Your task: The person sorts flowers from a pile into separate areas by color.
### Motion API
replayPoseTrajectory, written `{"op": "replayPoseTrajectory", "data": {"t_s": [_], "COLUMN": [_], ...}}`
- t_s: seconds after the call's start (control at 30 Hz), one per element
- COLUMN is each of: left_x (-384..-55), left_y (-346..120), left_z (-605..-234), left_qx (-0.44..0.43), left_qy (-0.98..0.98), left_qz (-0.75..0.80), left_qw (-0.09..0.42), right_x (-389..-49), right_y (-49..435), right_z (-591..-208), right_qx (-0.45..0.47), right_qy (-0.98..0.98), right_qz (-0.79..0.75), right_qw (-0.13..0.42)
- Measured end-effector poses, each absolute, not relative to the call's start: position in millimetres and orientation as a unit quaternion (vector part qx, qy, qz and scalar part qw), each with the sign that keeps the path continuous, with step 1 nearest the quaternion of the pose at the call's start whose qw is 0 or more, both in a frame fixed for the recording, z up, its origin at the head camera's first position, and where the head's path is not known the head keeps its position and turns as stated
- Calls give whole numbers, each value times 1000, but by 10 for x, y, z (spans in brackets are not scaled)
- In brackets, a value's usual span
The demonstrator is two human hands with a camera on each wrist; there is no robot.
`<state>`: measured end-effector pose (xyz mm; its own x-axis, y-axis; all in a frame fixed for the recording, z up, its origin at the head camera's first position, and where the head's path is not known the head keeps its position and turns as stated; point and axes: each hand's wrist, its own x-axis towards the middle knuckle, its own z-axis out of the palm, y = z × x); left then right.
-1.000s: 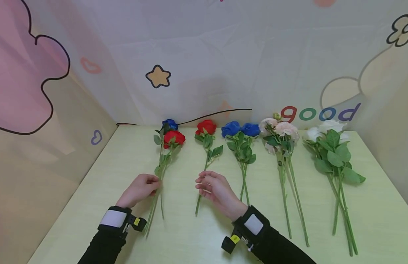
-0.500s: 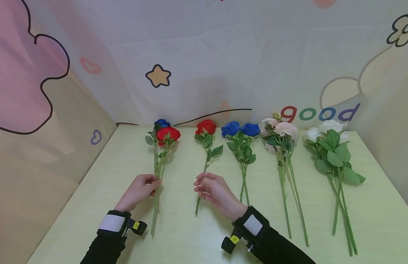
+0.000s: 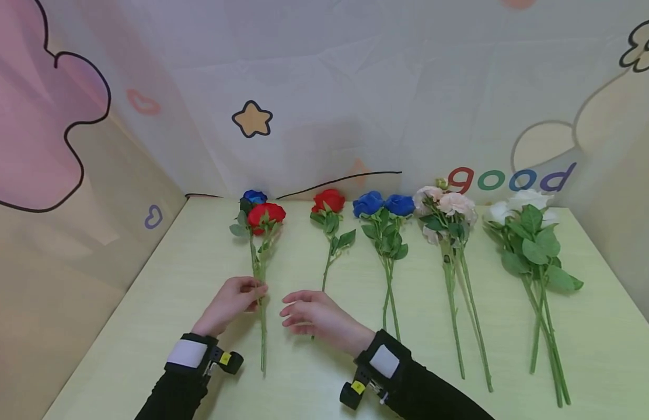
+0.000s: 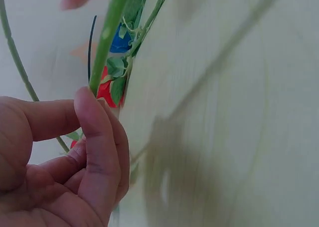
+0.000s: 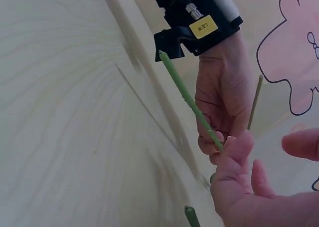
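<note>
In the head view my left hand [image 3: 231, 304] pinches the green stems of a red rose [image 3: 267, 217] and a blue rose [image 3: 254, 196] between thumb and fingers. The two blooms lean together toward the back of the table, the red one in front. A thick stem [image 4: 107, 42] rises from the fingertips in the left wrist view. My right hand [image 3: 324, 319] hovers just right of these stems, fingers loosely bent, holding nothing. It covers part of the stem of a single red rose [image 3: 328, 201]. The right wrist view shows a held stem [image 5: 187, 95] sticking out past the left fingers.
Right of the single red rose lie blue roses [image 3: 367, 204], pale pink flowers [image 3: 456, 207] and white roses [image 3: 529, 201], stems toward me. They rest on a light wooden table [image 3: 146, 350]. A printed cloth backdrop [image 3: 330, 76] stands behind it.
The held blooms have tipped left while their stem ends swung right. My left hand has shifted slightly right. My right hand has come left and nearer to me, closer to the held stems.
</note>
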<state>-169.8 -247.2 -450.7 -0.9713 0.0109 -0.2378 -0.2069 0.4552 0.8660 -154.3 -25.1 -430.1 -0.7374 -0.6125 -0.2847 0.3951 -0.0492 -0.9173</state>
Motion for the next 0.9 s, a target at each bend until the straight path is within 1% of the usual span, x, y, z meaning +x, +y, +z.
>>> {"op": "replayPoseTrajectory", "data": {"t_s": [0.2,0.47,0.6,0.9], "left_x": [-1707,-1712,-1713,-1673], "left_y": [-2392,-2310,-2306,-2395], "left_z": [-4540,-4535,-4531,-4479], "left_qx": [-60,-67,-51,-38], "left_qy": [817,776,766,792], "left_qz": [562,615,627,599], "left_qw": [112,122,132,112], "right_x": [-1497,-1444,-1430,-1419], "right_y": [-317,-347,-355,-285], "right_z": [-4393,-4452,-4456,-4437], "right_qx": [-93,-98,-104,-112], "right_qy": [603,571,565,561], "right_qz": [-703,-705,-712,-725], "right_qw": [365,410,402,384]}}
